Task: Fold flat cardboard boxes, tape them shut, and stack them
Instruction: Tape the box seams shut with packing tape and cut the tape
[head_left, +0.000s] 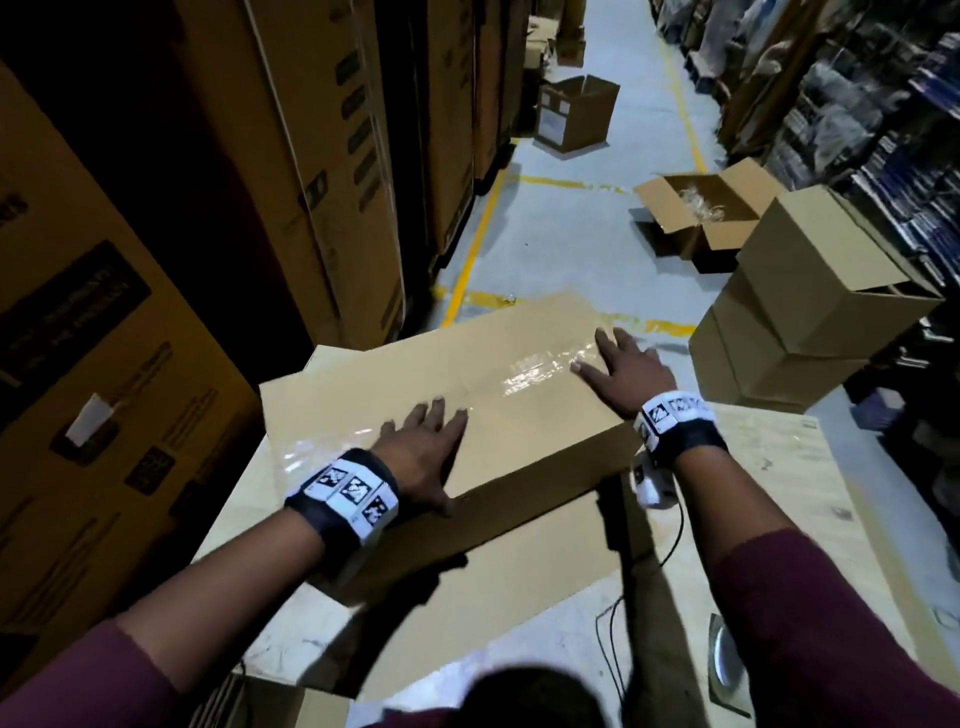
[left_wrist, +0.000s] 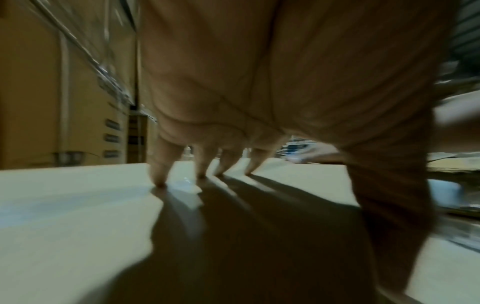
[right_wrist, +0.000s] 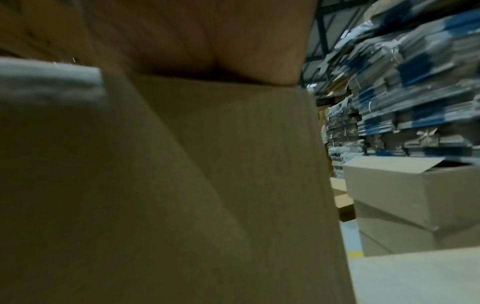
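Observation:
A closed brown cardboard box lies on the work table, with shiny clear tape running along its top seam. My left hand lies flat on the near left of the box top, fingers spread, thumb over the near edge. In the left wrist view its fingertips press on the box top. My right hand rests flat on the tape at the right end. The right wrist view is mostly filled by the box's side.
A stack of finished boxes stands to the right of the table, also in the right wrist view as stacked boxes. Open cartons sit on the aisle floor. Tall cartons wall the left; shelves line the right.

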